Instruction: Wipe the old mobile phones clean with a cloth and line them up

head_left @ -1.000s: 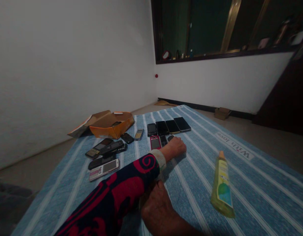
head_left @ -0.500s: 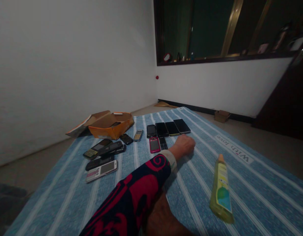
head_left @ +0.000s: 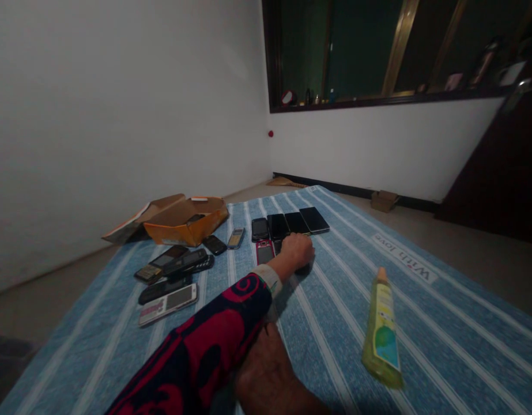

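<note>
On the striped blue cloth (head_left: 335, 311), the left hand (head_left: 298, 251) curls over a dark phone (head_left: 304, 269), right of a pink phone (head_left: 264, 253) and just nearer than four dark phones (head_left: 296, 222). Whether its grip is closed, I cannot tell; the right hand's, beside unclear bare skin (head_left: 268, 372), neither.

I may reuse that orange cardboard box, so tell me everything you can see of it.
The orange cardboard box sits upright and open at the far left of the striped cloth, its outside scuffed, its inside plain brown. Its lid lies folded out leftward; the hinge is unclear. A small white patch marks the far rim. Something dark is inside. A black phone lies by its near right corner, perhaps touching. The hand is away from it.
</note>
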Demonstrator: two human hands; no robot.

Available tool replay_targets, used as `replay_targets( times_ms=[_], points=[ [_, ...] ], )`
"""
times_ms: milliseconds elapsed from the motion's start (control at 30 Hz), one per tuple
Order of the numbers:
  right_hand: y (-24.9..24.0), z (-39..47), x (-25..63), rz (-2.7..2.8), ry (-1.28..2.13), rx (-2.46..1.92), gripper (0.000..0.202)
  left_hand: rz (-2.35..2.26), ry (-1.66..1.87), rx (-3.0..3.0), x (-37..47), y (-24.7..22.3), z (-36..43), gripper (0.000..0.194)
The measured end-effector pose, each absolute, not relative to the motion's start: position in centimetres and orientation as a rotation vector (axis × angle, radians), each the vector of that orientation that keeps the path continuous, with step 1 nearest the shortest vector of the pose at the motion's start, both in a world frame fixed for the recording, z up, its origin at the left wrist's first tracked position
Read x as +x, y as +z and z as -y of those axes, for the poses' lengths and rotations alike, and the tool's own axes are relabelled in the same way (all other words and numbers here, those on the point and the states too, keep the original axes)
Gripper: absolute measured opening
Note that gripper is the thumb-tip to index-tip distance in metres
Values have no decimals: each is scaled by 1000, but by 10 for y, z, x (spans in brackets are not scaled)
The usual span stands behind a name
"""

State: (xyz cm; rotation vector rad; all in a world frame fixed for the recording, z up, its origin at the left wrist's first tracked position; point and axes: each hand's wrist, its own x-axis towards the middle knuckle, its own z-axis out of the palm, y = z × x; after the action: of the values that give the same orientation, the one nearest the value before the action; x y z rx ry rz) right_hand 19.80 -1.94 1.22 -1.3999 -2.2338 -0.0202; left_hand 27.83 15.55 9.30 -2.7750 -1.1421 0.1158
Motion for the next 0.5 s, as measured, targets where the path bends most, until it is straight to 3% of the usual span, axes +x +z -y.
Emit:
replay_targets(
  times_ms=[233,500],
  points=[
    [17,19,198,2276,-141,-1423,11,472,233,-2941,250,85,-126,24],
    [5,13,197,2206,-203,-1413,15,530,237,-2853,254,73,-141,23]
  ],
)
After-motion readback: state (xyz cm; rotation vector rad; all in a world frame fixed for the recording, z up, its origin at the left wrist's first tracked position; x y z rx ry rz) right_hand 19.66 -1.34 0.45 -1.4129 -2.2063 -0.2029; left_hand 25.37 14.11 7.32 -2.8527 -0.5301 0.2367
